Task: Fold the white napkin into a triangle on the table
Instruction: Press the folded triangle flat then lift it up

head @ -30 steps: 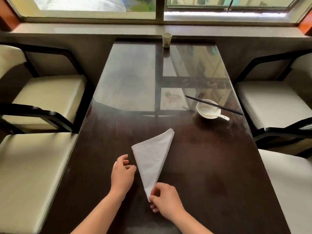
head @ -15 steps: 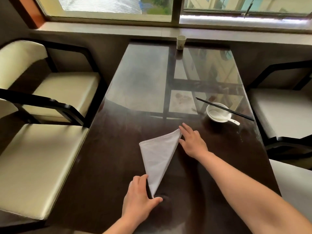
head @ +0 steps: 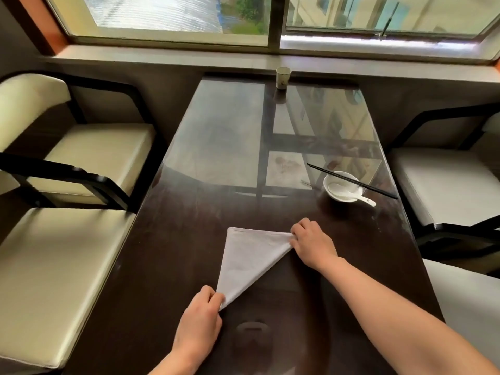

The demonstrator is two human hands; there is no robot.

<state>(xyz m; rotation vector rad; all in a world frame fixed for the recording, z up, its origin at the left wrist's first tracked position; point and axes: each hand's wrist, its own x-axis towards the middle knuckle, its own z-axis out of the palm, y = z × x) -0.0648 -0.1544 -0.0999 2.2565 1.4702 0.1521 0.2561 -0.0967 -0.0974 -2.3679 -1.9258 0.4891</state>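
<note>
The white napkin (head: 247,259) lies flat on the dark table (head: 176,253) as a triangle, one corner pointing toward me. My left hand (head: 198,320) pinches that near corner between thumb and fingers. The far right corner is gripped by my right hand (head: 311,242), whose fingers are curled over the cloth. The far left corner lies free on the table.
A white bowl (head: 341,188) with a white spoon (head: 359,196) stands at the right, black chopsticks (head: 351,180) across its rim. A small cup (head: 283,77) sits at the far end by the windowsill. Cream-cushioned chairs (head: 62,272) line both sides.
The right hand left the near corner and took the far right corner; the left hand took the near corner. The napkin now lies stretched between them, its far edge pulled out to the right.
</note>
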